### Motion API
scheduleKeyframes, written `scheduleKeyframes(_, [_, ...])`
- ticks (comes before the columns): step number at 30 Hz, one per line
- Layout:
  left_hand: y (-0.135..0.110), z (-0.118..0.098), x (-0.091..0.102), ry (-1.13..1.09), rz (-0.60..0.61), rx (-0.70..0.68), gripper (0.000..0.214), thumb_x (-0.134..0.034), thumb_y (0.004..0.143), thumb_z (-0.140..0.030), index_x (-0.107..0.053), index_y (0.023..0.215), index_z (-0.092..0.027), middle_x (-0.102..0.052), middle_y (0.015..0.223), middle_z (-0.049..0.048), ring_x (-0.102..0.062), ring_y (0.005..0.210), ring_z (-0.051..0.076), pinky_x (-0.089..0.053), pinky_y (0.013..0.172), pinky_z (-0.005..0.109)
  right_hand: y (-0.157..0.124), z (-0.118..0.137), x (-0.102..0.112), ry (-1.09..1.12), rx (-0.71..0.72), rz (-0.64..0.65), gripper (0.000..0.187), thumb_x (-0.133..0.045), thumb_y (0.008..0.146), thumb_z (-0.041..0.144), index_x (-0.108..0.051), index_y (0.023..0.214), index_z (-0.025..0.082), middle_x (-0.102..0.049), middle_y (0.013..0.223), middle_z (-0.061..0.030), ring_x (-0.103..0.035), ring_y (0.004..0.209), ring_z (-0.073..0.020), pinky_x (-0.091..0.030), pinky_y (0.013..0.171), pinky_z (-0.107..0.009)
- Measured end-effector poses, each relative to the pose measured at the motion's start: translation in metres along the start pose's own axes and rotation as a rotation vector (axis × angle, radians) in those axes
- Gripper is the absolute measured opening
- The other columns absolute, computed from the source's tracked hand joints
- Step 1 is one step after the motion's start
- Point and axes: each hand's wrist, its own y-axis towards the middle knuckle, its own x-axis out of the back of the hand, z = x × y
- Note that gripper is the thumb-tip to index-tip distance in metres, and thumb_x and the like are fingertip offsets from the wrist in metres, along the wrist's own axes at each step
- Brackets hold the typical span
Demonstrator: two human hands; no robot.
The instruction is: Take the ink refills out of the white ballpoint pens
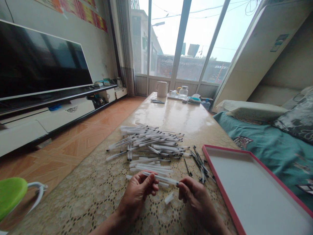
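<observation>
A white translucent pen (166, 179) is held level between my two hands, above the near part of the table. My left hand (138, 189) is closed on its left part, thumb on top. At the pen's dark right end, my right hand (194, 194) pinches with thumb and fingertips. Just beyond my hands lie several loose white pen barrels (153, 168). A large heap of white pens with dark tips (156, 140) spreads behind them. To the right is a small pile of thin dark refills (199, 161). A short clear piece (169, 198) lies below the held pen.
A shallow white box with a pink rim (226, 192) stands at the right. On the table's far end are a light jug (161, 88), a glass pitcher (183, 91) and a few pens (157, 101). A green stool (12, 195) is at the left; a sofa (264, 140) lines the right.
</observation>
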Motion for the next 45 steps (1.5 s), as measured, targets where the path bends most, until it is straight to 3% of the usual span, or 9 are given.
scheduleKeyframes(4, [0.0,-0.001,-0.001,-0.008,-0.005,0.003,0.027,-0.08,0.06,-0.03,-0.067,0.074,-0.011,-0.066,0.058,0.0013,-0.056,0.046,0.009,-0.042,0.042,0.017,0.001,0.0,0.0,0.08,-0.036,-0.021,0.031,-0.049,0.086,0.046,-0.059,0.083,0.016,-0.06,0.067,-0.0016,-0.054,0.058,-0.0129,-0.043,0.054,-0.022])
scheduleKeyframes(11, [0.0,0.0,-0.001,0.014,0.008,-0.005,0.026,-0.079,0.062,-0.03,-0.067,0.075,-0.011,-0.066,0.059,0.0018,-0.057,0.048,0.009,-0.042,0.043,0.017,0.0,-0.008,-0.003,-0.074,-0.006,-0.033,0.047,-0.033,0.092,0.049,-0.053,0.063,0.018,-0.05,0.053,0.0016,-0.048,0.049,-0.0111,-0.036,0.048,-0.02])
scheduleKeyframes(17, [0.0,-0.001,-0.002,0.013,0.004,-0.004,0.025,-0.079,0.062,-0.029,-0.068,0.076,-0.011,-0.067,0.059,0.0017,-0.057,0.048,0.009,-0.043,0.044,0.017,0.001,-0.005,-0.002,-0.033,-0.022,-0.007,0.034,-0.043,0.089,0.047,-0.057,0.088,0.016,-0.055,0.061,0.0011,-0.05,0.052,-0.012,-0.037,0.049,-0.02])
scheduleKeyframes(22, [0.0,-0.002,-0.002,0.023,0.005,0.001,0.026,-0.079,0.062,-0.029,-0.067,0.075,-0.01,-0.066,0.058,0.0015,-0.057,0.048,0.009,-0.042,0.044,0.017,0.002,-0.01,-0.002,-0.123,0.021,-0.034,0.044,-0.034,0.093,0.044,-0.052,0.062,0.018,-0.053,0.054,0.0008,-0.05,0.051,-0.0117,-0.036,0.052,-0.021])
scheduleKeyframes(28, [0.0,-0.001,-0.001,0.031,0.011,-0.008,0.027,-0.078,0.063,-0.031,-0.067,0.076,-0.011,-0.065,0.06,0.0011,-0.056,0.048,0.008,-0.042,0.045,0.017,0.001,-0.009,-0.002,-0.053,-0.006,-0.008,0.032,-0.042,0.09,0.045,-0.056,0.091,0.017,-0.056,0.057,0.0022,-0.052,0.051,-0.0122,-0.038,0.05,-0.021])
scheduleKeyframes(33, [0.0,-0.001,-0.001,0.03,0.005,0.003,0.028,-0.079,0.061,-0.031,-0.067,0.075,-0.011,-0.065,0.058,0.0014,-0.057,0.048,0.009,-0.043,0.044,0.018,0.002,-0.01,-0.003,-0.14,0.057,-0.071,0.045,-0.034,0.092,0.046,-0.056,0.066,0.018,-0.054,0.052,0.0015,-0.05,0.048,-0.0112,-0.036,0.05,-0.021])
scheduleKeyframes(38, [0.0,-0.001,-0.001,0.017,0.009,-0.011,0.026,-0.079,0.062,-0.029,-0.067,0.076,-0.011,-0.066,0.059,0.0016,-0.057,0.048,0.008,-0.043,0.044,0.017,0.002,-0.012,-0.003,-0.058,0.01,-0.014,0.033,-0.042,0.09,0.046,-0.056,0.089,0.016,-0.056,0.056,0.0024,-0.052,0.049,-0.012,-0.038,0.049,-0.02])
scheduleKeyframes(43, [0.002,0.0,0.0,0.011,0.021,-0.005,0.025,-0.078,0.064,-0.029,-0.067,0.077,-0.011,-0.066,0.059,0.0012,-0.058,0.048,0.009,-0.043,0.044,0.017,0.001,-0.012,-0.002,-0.144,0.033,-0.031,0.042,-0.033,0.094,0.043,-0.055,0.068,0.018,-0.055,0.053,0.0014,-0.052,0.05,-0.0121,-0.037,0.052,-0.021])
scheduleKeyframes(45, [0.003,0.0,0.001,0.01,0.026,-0.01,0.024,-0.077,0.065,-0.028,-0.066,0.077,-0.011,-0.066,0.059,0.0014,-0.058,0.048,0.009,-0.044,0.044,0.017,0.001,-0.011,-0.003,-0.143,0.033,-0.031,0.039,-0.034,0.093,0.043,-0.055,0.073,0.017,-0.055,0.053,0.0018,-0.051,0.049,-0.012,-0.036,0.052,-0.021])
